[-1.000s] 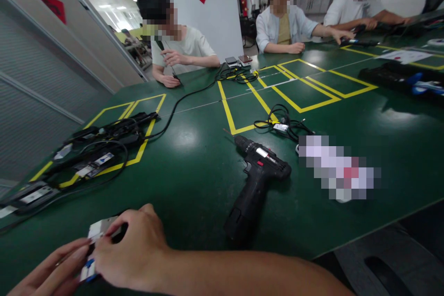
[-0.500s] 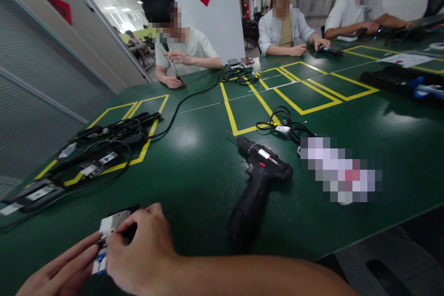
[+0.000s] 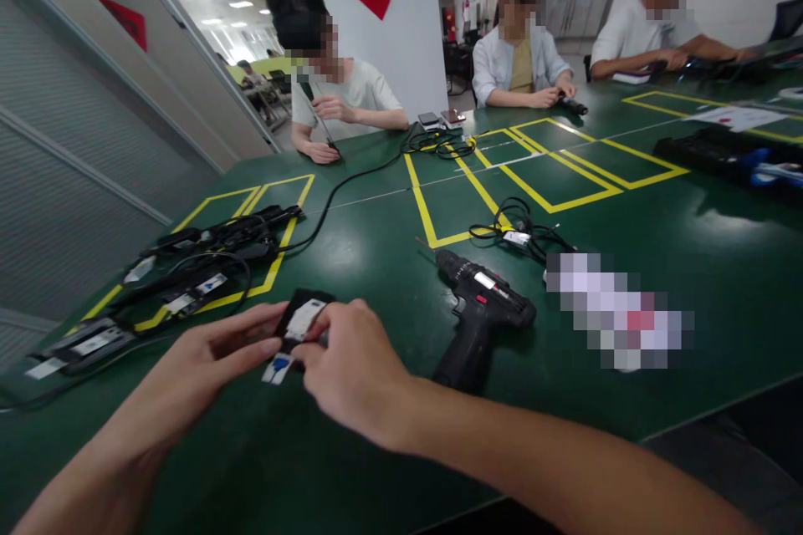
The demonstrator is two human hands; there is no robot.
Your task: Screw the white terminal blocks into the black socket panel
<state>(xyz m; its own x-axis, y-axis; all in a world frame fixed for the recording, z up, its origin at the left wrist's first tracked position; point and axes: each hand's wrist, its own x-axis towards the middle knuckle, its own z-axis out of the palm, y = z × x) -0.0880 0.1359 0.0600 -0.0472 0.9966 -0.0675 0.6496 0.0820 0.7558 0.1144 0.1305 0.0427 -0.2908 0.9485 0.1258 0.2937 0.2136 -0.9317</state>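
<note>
A small black device with a white label and a blue-marked tag (image 3: 294,330) is held between both my hands above the green table (image 3: 351,259). My left hand (image 3: 207,355) pinches its left side with fingers together. My right hand (image 3: 351,368) is curled over its right side, fingers closed on it. A black cordless screwdriver (image 3: 480,313) lies on the table just right of my right hand.
Black adapters with cables (image 3: 194,267) lie in a yellow-taped box at left. A coiled cable (image 3: 518,234) lies beyond the screwdriver, a blurred white item (image 3: 618,313) to its right. Three people sit at the far edge, handling small parts.
Both hands have moved up and right, away from the table's near edge, carrying the small device with them. It now sits close to the screwdriver. The view has shifted slightly.
</note>
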